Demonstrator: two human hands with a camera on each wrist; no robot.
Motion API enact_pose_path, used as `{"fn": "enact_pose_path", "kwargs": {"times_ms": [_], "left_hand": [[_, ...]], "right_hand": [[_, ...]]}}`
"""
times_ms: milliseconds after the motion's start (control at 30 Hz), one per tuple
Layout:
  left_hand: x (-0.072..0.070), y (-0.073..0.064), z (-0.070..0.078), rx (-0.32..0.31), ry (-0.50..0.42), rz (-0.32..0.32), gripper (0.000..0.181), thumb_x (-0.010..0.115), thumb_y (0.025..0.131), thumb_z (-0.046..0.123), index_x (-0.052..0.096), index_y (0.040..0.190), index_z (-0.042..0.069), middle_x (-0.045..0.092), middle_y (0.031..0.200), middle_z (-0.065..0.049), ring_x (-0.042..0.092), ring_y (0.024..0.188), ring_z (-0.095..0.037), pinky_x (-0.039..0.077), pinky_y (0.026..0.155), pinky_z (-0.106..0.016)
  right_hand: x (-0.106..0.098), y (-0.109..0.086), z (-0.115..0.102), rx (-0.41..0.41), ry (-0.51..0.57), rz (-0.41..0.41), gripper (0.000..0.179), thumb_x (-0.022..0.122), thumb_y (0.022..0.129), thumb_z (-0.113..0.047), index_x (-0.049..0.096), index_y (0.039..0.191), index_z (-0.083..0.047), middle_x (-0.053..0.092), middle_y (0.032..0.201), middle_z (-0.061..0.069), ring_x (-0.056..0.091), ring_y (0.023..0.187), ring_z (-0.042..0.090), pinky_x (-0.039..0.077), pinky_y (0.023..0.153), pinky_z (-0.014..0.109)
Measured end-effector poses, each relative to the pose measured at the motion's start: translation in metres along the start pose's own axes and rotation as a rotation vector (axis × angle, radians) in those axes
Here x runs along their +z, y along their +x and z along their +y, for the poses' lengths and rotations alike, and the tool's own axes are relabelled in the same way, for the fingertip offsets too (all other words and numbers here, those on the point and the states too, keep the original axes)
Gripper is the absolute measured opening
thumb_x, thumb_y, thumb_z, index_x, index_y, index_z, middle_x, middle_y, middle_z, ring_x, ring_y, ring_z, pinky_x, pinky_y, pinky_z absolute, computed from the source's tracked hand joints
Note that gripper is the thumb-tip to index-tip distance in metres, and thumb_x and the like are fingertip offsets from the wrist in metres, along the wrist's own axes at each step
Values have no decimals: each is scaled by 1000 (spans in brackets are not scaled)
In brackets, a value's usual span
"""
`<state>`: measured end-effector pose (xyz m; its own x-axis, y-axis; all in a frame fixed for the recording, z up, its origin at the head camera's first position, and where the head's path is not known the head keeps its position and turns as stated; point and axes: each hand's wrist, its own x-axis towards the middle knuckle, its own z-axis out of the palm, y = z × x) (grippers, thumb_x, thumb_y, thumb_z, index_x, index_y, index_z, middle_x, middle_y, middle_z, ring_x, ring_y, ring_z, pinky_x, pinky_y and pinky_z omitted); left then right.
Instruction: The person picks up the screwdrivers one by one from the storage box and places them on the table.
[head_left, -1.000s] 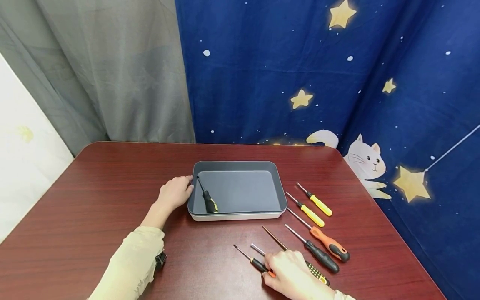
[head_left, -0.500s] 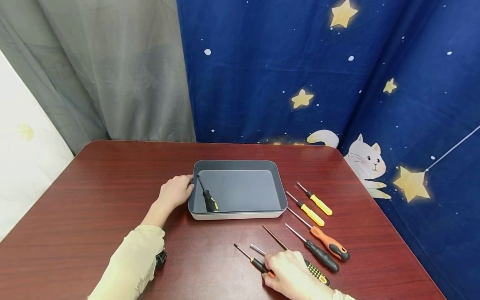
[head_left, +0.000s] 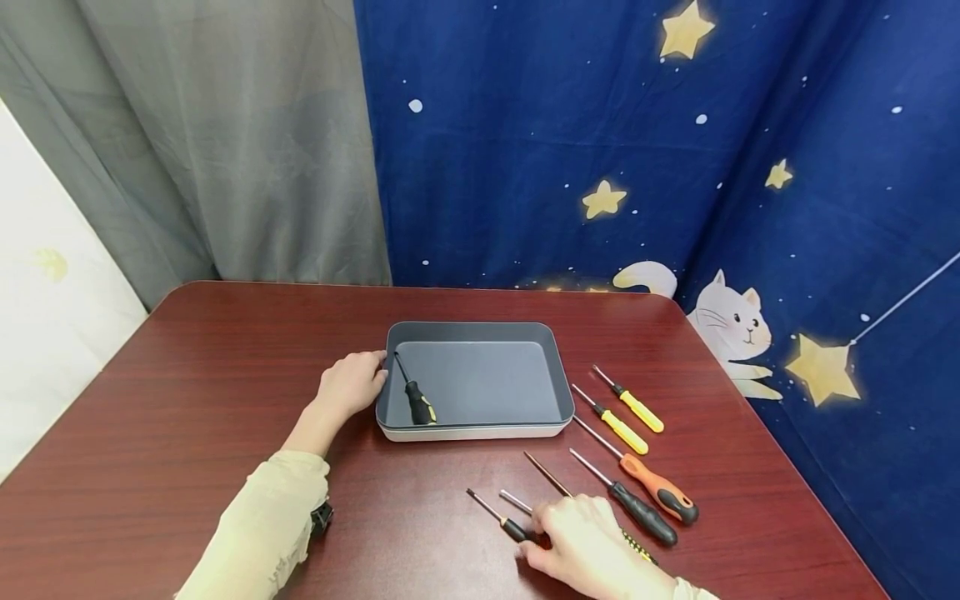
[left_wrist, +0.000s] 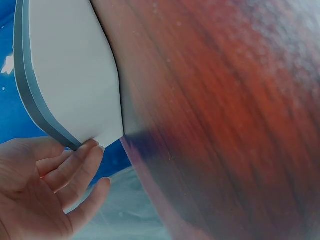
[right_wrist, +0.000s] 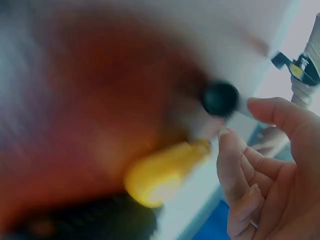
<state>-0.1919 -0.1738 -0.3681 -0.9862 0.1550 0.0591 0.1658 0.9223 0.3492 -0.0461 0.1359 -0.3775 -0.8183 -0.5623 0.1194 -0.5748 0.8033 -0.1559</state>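
A grey tray (head_left: 480,383) with a pale outer wall lies on the table, one black screwdriver (head_left: 418,402) inside it. My left hand (head_left: 348,387) holds the tray's left rim, fingertips on the outer wall in the left wrist view. My right hand (head_left: 588,542) is low over a row of screwdrivers. Its thumb and index finger stand apart on either side of a small black-handled screwdriver (head_left: 513,529). In the right wrist view a blurred yellow handle (right_wrist: 155,177) lies below the fingertips. Part of a black-and-yellow handle (head_left: 639,547) shows beside that hand.
Right of the tray are two yellow-handled screwdrivers, one farther (head_left: 643,412) and one nearer (head_left: 625,433). An orange-handled screwdriver (head_left: 656,487) and a black-handled screwdriver (head_left: 641,508) lie nearer. The brown table (head_left: 187,400) backs onto a grey curtain and a blue one.
My right hand has shifted slightly, its thumb now farther left; the orange handle end beside it is hidden. The left hand and tray have stayed put.
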Motion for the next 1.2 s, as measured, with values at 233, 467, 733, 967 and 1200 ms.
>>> {"fn": "enact_pose_path", "kwargs": {"times_ms": [233,467,733,967,1200], "left_hand": [[-1,-1,-1,-4,-2,5,36,52,87,12,53,121,0,55,112,-20,54,92,-38,43,66,-52],[1,-2,-2,-7,-7,4,36,52,87,13,53,121,0,55,112,-19,55,92,-37,44,67,-51],[0,-1,-3,-7,-9,0,36,51,87,12,52,121,-1,55,112,-20,54,92,-37,43,66,-51],[1,-3,-2,-13,-17,4,37,52,87,13,52,121,0,55,113,-19,55,93,-37,44,67,-51],[-1,-2,0,-13,-18,1,37,52,88,13,52,122,0,54,114,-19,54,93,-37,43,67,-51]], "right_hand": [[-39,26,-1,52,-18,179,22,67,70,-37,49,61,-28,35,50,-21,36,43,1,24,37,22],[-64,52,3,71,5,280,17,64,74,-36,54,63,-28,33,48,-23,31,40,-3,27,36,20],[-78,83,4,92,45,302,13,61,78,-37,58,69,-27,41,52,-21,36,42,2,29,35,23],[-73,114,5,119,58,262,15,58,78,-39,58,68,-27,43,52,-18,40,44,4,32,39,26],[-68,131,5,143,42,260,14,59,76,-38,58,66,-29,45,54,-20,42,46,2,34,42,26]]}}
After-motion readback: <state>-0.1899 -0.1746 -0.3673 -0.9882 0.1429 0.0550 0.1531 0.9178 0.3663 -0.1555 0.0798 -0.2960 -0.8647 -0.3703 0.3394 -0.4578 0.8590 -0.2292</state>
